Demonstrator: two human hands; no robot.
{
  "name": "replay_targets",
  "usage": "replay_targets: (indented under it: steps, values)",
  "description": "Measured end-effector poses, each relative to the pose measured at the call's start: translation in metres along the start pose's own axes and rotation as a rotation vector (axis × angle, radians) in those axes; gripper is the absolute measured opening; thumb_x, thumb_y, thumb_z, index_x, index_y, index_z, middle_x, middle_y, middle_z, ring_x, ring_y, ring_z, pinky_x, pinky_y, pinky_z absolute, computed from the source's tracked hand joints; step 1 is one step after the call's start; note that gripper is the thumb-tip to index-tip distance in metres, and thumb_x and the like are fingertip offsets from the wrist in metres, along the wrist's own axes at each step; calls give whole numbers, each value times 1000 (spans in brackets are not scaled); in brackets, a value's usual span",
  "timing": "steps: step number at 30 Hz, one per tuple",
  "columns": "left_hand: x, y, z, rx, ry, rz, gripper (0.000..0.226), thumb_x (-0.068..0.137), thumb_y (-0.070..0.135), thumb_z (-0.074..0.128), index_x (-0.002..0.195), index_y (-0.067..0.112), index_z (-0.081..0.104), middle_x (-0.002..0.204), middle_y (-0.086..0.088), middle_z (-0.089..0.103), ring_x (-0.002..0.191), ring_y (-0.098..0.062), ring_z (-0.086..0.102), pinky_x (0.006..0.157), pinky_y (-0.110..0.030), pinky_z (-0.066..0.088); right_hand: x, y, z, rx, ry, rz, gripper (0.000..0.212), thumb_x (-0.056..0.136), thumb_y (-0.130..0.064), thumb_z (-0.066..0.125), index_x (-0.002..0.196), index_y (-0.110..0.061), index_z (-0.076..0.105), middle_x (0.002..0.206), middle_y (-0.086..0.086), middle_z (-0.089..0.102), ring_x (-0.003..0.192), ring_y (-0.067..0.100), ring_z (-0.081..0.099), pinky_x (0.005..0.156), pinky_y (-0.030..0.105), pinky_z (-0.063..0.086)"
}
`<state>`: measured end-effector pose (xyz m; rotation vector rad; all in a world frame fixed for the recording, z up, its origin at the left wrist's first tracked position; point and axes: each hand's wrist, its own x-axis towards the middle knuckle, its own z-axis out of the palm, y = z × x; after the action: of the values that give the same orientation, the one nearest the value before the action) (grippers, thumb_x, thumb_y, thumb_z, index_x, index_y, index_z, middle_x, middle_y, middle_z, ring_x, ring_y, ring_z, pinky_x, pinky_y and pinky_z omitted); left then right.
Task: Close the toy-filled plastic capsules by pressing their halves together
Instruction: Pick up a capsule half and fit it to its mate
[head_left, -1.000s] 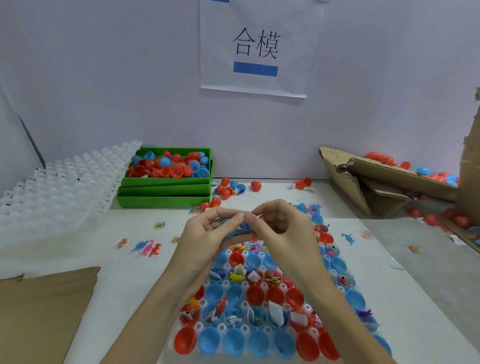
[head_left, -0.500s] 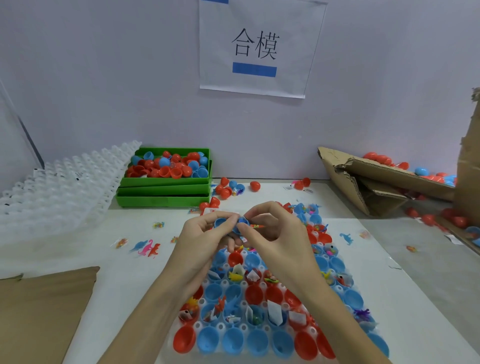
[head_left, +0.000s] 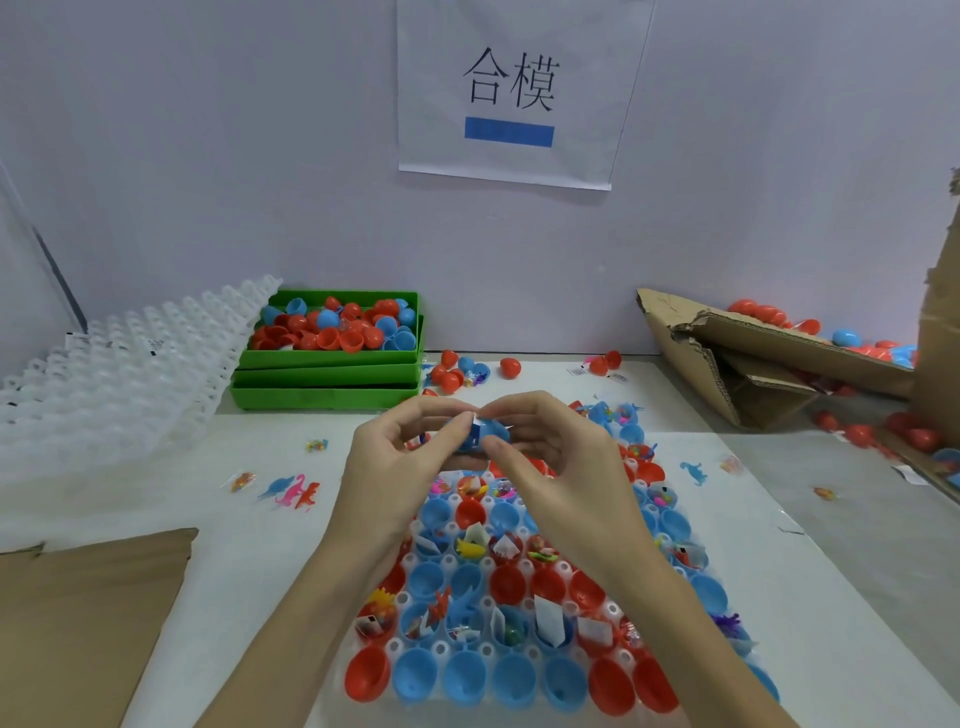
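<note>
Your left hand (head_left: 395, 462) and right hand (head_left: 550, 467) pinch one blue capsule (head_left: 485, 434) between curled fingertips, its halves meeting, above the tray (head_left: 441, 649) of open toy-filled halves.

Even soft light, faint shadows, wide-angle bowing

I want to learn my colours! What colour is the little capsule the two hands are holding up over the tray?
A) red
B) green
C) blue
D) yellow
C: the capsule pinched between the left hand and the right hand is blue, held above the tray of red and blue halves.
</note>
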<state>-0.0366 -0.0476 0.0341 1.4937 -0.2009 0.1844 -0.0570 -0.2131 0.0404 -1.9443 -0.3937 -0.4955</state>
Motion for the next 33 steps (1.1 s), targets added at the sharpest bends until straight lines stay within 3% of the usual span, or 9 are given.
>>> replay_targets:
  steps: [4,6,9,13,18,25,29,33]
  values:
    - [1,2,-1,-7,-24,49,7,95,13,72,102,12,75,91,-6,80,77,-26,80,68,-27,64,0,1,0,5,35,-21,25,94,-14,75,116,-25,71,104,-19,73,101,2,71,86,20,58]
    - [-1,1,-2,104,-33,145,6,97,12,71,102,14,73,90,-2,79,77,-22,80,66,-30,65,-1,2,1,32,66,-7,25,93,-16,76,117,-22,71,103,-17,73,99,2,71,85,18,58]
    - [-4,-3,0,295,-51,296,7,98,14,70,103,19,70,92,3,77,81,-12,79,70,-32,66,-1,3,0,64,77,18,22,93,-17,76,114,-21,74,101,-16,75,97,0,72,85,17,58]
    - [-6,-1,0,305,-114,354,16,98,24,64,110,17,71,100,6,79,91,-7,78,79,-26,64,-1,4,-2,129,92,77,21,92,-17,78,112,-21,75,101,-13,77,97,1,73,85,17,58]
    - [-7,0,0,304,-158,330,17,94,23,68,110,18,66,103,1,80,96,-9,78,85,-32,64,1,4,-4,176,82,68,22,91,-16,78,113,-20,75,101,-12,77,97,4,74,83,16,57]
    - [-3,0,2,216,-105,283,8,97,10,71,104,14,71,102,3,81,89,-14,79,81,-29,64,1,4,-8,258,27,92,21,93,-16,77,111,-25,73,106,-13,77,101,5,73,84,17,57]
    - [-5,-4,3,222,-59,272,7,97,11,72,101,13,68,89,0,78,77,-18,78,73,-31,64,1,3,-6,267,-44,98,21,93,-16,76,110,-26,72,105,-15,76,99,9,74,84,20,60]
    - [-4,-3,3,162,-81,205,21,97,10,71,116,15,65,101,1,80,85,-17,79,77,-27,64,2,4,-6,233,-39,86,20,93,-15,75,110,-25,71,104,-18,75,98,6,74,81,15,57]
